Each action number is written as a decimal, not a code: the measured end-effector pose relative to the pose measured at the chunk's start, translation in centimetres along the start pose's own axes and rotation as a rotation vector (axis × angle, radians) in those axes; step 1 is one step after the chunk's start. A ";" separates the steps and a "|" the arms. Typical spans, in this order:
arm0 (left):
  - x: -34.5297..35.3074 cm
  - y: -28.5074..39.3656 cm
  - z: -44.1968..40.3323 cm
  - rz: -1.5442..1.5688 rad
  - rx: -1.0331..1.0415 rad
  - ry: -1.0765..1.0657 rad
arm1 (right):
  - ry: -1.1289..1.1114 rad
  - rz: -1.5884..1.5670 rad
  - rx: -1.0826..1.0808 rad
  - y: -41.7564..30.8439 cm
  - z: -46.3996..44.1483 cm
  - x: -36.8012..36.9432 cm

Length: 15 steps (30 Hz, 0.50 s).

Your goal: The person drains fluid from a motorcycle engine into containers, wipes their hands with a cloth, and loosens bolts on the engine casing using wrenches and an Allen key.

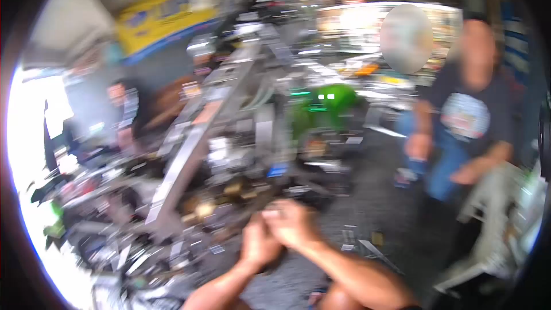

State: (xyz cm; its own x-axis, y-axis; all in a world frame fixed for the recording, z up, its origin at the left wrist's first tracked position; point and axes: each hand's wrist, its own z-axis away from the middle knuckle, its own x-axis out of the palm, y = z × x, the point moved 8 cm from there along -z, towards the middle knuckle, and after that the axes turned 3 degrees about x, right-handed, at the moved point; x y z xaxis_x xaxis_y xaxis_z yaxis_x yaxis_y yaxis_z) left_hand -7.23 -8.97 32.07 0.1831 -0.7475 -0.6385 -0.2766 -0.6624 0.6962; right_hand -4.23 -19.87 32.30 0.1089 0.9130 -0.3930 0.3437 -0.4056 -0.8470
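Note:
Motion blurs the whole head view. My left hand (pixel 258 242) and my right hand (pixel 291 224) meet at the lower middle, pressed together with fingers curled in. Whatever lies between them, if anything, is hidden or too small to name. Just beyond the hands, brownish and brass-coloured parts (pixel 205 209) lie in a heap. A small blue object (pixel 278 170) sits farther off, in front of a green machine or housing (pixel 333 99).
A long metal bar (pixel 195 143) slants across the piled scrap at left. At right, a person in a dark shirt (pixel 473 106) sits near a pale plastic chair (pixel 488 218). Another person (pixel 127 109) is at far left. Grey floor (pixel 373 195) runs between.

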 end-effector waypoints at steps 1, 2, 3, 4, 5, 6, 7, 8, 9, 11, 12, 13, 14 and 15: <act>0.3 -1.8 0.2 -0.054 0.014 0.027 | 0.131 -0.091 -0.202 0.8 0.2 0.4; -0.5 -0.5 0.6 0.052 -0.014 0.043 | 0.065 -0.201 -0.210 -1.3 0.7 -0.8; -0.4 -1.1 0.6 0.096 0.080 0.062 | 0.089 -0.279 -0.178 -2.6 1.2 -1.3; 0.8 -3.0 0.9 0.333 0.043 0.021 | 0.045 -0.273 -0.134 -3.2 1.3 -1.2; 3.4 -6.1 1.2 0.540 -0.045 -0.031 | 0.045 -0.265 -0.053 -3.4 1.5 -1.1; 3.5 -6.3 2.2 0.888 -0.329 -0.098 | 0.024 -0.313 -0.110 -4.0 1.2 -0.7; 4.5 -3.8 3.4 1.268 -0.587 -0.195 | 0.016 -0.340 -0.159 -4.4 1.1 -0.4; 4.4 -1.7 2.7 1.291 -0.573 -0.144 | -0.029 -0.337 -0.187 -3.8 0.6 -0.2; 3.6 0.3 2.7 1.485 -0.552 -0.155 | -0.048 -0.339 -0.149 -3.3 0.7 0.9; 3.6 -0.2 1.9 1.750 -0.495 -0.138 | -0.100 -0.342 -0.114 -4.3 1.4 2.8; 3.7 -2.9 1.5 1.668 -0.460 0.036 | -0.139 -0.318 -0.144 -5.9 2.0 3.5; 1.5 -3.1 1.4 1.581 -0.420 0.200 | -0.172 -0.292 -0.180 -7.8 2.7 3.8; 1.0 -4.1 0.9 1.587 -0.397 0.217 | -0.195 -0.265 -0.219 -9.6 3.3 4.0; 0.5 -5.6 -0.1 1.585 -0.299 0.234 | -0.216 -0.236 -0.257 -11.2 3.7 4.3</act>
State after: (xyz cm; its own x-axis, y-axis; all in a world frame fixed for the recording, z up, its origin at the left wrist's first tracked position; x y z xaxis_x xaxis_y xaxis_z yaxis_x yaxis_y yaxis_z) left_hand -5.47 -5.69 27.87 0.0482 -0.6233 0.7805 -0.1393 0.7696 0.6231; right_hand -11.05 -11.58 38.77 -0.1901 0.9386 -0.2880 0.5602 -0.1372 -0.8169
